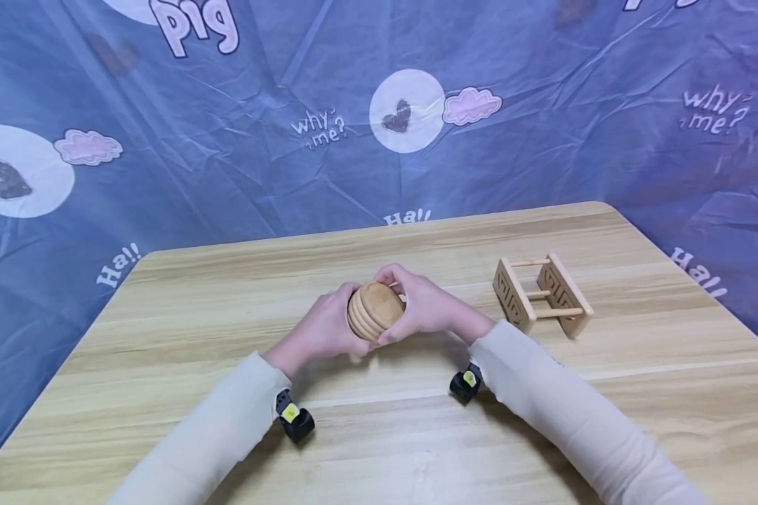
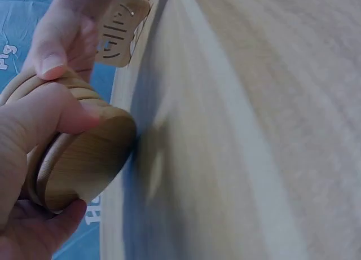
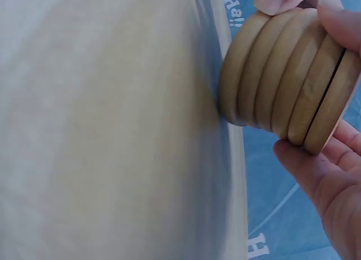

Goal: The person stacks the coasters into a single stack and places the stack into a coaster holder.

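Both hands hold a stack of several round wooden coasters (image 1: 379,312), tilted above the table. My left hand (image 1: 328,324) grips the stack from the left, its thumb and fingers around the edges. From the right, my right hand (image 1: 424,303) curls its fingers and thumb round the coaster at the other end. In the left wrist view the flat face of an end coaster (image 2: 93,164) shows between thumb and finger. The right wrist view shows the coaster edges (image 3: 282,74) lined up side by side, with a thin dark gap near the right hand (image 3: 338,186).
To the right on the wood-grain table (image 1: 164,351) stands a small wooden rack (image 1: 513,298) with cut-out side panels joined by rods. A blue printed cloth (image 1: 259,140) hangs behind the table. Each wrist carries a black strapped camera.
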`<state>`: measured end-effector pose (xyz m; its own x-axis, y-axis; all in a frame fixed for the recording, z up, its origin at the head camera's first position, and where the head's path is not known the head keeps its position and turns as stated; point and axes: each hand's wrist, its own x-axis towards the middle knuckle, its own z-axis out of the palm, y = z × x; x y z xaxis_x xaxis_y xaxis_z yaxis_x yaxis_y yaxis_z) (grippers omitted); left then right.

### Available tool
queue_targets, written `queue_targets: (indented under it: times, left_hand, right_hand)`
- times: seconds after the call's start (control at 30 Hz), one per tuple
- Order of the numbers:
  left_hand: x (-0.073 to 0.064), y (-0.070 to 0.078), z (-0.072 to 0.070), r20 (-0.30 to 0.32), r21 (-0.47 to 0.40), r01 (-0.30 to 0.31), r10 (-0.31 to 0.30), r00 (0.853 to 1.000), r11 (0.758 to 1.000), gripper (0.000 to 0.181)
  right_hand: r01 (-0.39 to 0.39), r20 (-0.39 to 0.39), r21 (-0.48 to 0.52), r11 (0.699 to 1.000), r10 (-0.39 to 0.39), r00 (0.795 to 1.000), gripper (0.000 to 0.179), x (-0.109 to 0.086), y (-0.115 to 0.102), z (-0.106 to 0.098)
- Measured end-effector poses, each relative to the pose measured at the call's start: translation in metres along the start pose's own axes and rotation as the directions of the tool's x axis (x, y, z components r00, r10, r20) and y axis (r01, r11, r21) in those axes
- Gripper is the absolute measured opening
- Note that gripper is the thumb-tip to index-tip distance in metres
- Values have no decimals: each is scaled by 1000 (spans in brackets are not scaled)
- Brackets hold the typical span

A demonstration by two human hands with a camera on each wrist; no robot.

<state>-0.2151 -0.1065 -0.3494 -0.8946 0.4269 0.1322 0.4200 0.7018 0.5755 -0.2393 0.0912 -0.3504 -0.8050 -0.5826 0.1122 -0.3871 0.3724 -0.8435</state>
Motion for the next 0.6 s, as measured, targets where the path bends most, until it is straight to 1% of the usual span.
queue_targets:
  times: [0.07,0.2,0.3,0.43,0.5,0.6]
  left_hand:
    - [0,0,-3,20,27,-23,23,1000,999,85]
    - [3,2,-8,56,74,-46,42,998,996,85]
    - [4,4,-11,73,109,-65,57,996,992,85]
    - [6,6,-14,86,139,-96,85,993,986,83]
    - [7,7,-16,92,145,-106,93,991,984,81]
    - [8,8,-18,109,160,-122,105,988,980,80]
  right_hand:
    - [6,-2,52,999,-6,1000,82,-1,2,2]
    - [1,-3,145,989,0,1000,83,-3,6,4]
    - [-5,-10,184,983,7,1000,83,-5,8,6]
    - [16,-14,240,971,-13,1000,84,-6,10,8]
    - [17,-9,271,962,-15,1000,88,-6,12,9]
    - [20,21,319,947,-28,999,95,-7,14,10]
